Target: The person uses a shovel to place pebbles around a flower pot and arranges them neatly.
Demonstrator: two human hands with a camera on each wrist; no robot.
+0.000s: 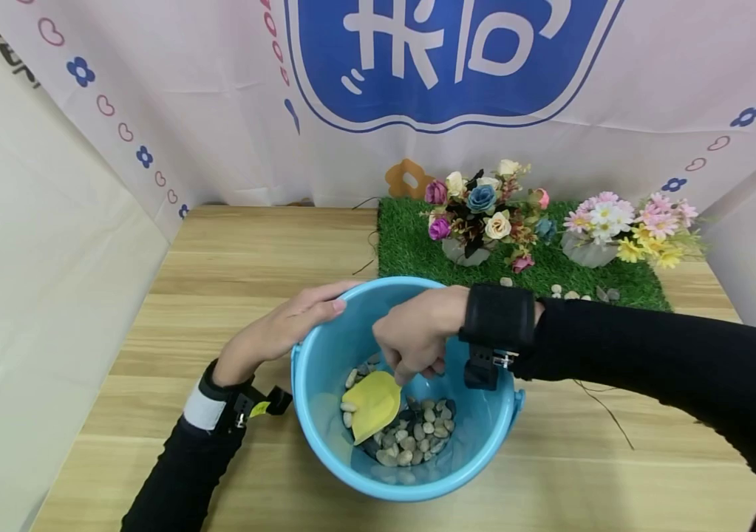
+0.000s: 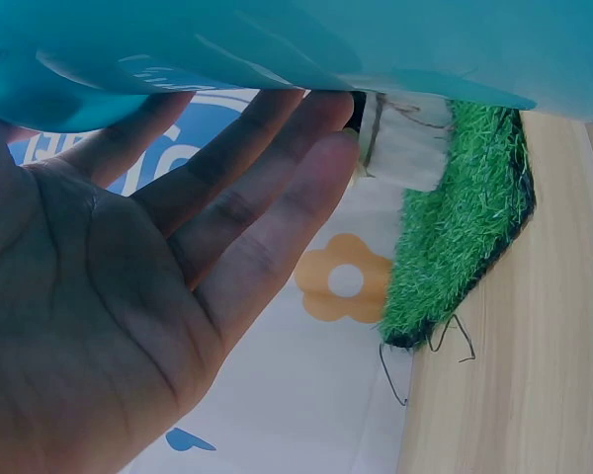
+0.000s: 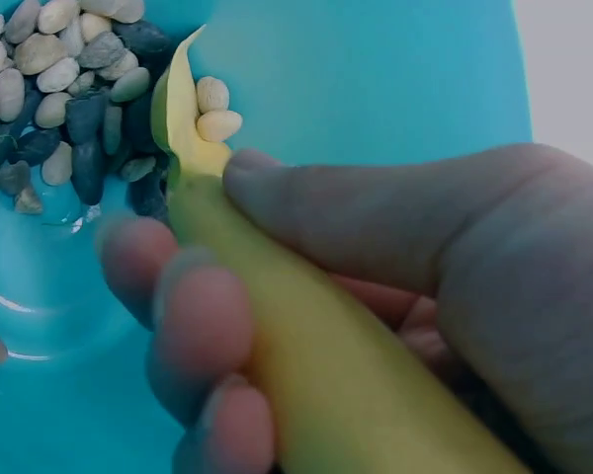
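Observation:
A light blue bucket (image 1: 324, 451) stands on the table with a layer of grey, white and black pebbles (image 1: 411, 441) at its bottom. Inside it, my right hand (image 1: 417, 332) grips the handle of a yellow toy shovel (image 1: 374, 406). In the right wrist view, thumb and curled fingers wrap the shovel handle (image 3: 306, 336), and two pale pebbles (image 3: 215, 111) lie beside the blade. My left hand (image 1: 291, 318) rests against the bucket's left rim. Its fingers (image 2: 267, 247) stretch fairly straight along the outer wall in the left wrist view.
Behind the bucket lies a green turf mat (image 1: 411, 240) bearing a pot of mixed roses (image 1: 484, 214), a pot of pink and yellow flowers (image 1: 617, 229) and several loose pebbles (image 1: 570, 295). A printed cloth (image 1: 231, 133) hangs behind the wooden table (image 1: 238, 255).

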